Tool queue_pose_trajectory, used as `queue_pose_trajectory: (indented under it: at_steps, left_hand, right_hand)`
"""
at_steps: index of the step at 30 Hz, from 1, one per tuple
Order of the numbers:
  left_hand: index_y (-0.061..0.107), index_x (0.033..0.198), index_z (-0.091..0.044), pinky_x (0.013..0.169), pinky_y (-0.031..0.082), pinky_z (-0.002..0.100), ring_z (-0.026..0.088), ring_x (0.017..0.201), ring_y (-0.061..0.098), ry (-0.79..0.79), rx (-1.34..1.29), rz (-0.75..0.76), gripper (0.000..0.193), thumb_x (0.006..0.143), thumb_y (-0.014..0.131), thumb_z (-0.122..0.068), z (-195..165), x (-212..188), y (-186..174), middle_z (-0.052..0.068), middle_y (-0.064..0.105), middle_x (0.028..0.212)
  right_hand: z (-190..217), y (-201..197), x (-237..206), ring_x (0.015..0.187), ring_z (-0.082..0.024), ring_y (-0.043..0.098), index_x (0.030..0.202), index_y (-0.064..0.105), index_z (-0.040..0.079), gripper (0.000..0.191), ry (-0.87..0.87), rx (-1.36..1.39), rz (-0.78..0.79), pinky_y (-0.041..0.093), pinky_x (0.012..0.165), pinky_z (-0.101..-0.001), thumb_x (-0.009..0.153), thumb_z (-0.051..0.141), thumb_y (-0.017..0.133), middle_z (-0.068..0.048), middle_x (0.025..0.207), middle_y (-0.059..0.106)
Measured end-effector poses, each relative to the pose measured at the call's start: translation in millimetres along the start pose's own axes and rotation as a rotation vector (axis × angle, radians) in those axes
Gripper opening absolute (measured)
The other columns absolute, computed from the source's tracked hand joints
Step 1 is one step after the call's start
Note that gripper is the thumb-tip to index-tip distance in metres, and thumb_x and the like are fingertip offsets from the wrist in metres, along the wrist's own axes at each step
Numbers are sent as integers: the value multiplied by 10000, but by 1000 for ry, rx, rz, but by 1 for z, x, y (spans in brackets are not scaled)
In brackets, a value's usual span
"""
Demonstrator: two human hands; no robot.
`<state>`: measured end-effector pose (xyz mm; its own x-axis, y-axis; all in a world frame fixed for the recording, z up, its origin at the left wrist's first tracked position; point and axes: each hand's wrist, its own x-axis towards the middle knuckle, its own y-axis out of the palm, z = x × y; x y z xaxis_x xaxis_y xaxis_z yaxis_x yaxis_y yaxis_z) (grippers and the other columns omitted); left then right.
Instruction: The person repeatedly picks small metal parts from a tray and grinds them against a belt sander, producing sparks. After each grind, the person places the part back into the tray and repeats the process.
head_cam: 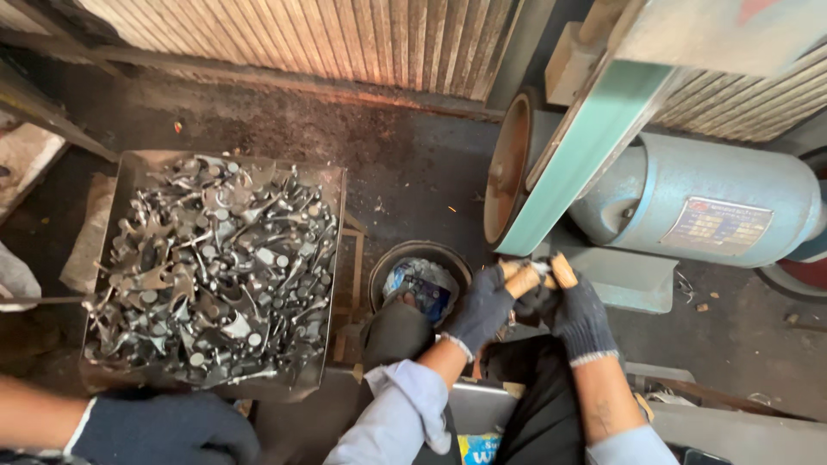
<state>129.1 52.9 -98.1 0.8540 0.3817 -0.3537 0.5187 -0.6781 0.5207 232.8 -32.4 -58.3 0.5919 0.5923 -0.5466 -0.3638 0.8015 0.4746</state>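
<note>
My left hand (482, 307) and right hand (579, 314), both in dark gloves, close together around a small metal part (540, 269). Each grip is shut on it, with tan fingertips (564, 269) pinching it. The part sits just below the green belt (586, 146) of the grinder, beside the blue motor (715, 198). A tray (129, 168) of metal pieces lies to the left. Another person's gloved hand (168, 428) rests near its front edge.
</note>
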Motion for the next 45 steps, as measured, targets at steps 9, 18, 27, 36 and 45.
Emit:
queue_pose_trajectory:
  at_steps: [9,18,27,36,45]
  left_hand:
    - [725,1134,-87,767,545,425,313,925,686,971,1084,108,192,951,745,-140,-30,-105,43,120,729,1042]
    - [663,1061,-50,784,555,429,313,913,691,955,982,109,292,863,865,-124,-25,-182,63,116,707,1031]
    - [721,1135,-54,809,562,379,287,930,719,735,806,146,186,955,740,-97,-30,-198,61,116,738,1026]
    - [722,1136,-16,653,514,234,64,737,639,68,173,73,244,982,686,-202,-23,-75,9,2,714,884]
    - [730,1173,14,814,524,256,72,893,636,183,126,-19,316,1010,679,-252,-21,-11,-6,15,736,1005]
  right_hand:
    - [15,-82,-73,858,-175,681,1007,711,-39,248,-294,-505,280,569,749,-314,875,169,678,-93,952,740]
    - [58,-31,-152,797,-224,702,805,689,-3,259,-411,-702,694,570,751,-375,896,238,707,-86,819,721]
    - [44,-41,-160,794,-195,645,898,742,-22,230,-398,-672,591,537,716,-353,918,202,691,-75,862,729]
    - [-15,-30,-62,715,-176,648,993,706,6,274,-128,-133,141,527,643,-330,956,276,680,-81,833,711]
    - [16,12,-3,826,-206,694,1033,720,5,321,33,-173,74,561,704,-357,982,315,656,-123,957,761]
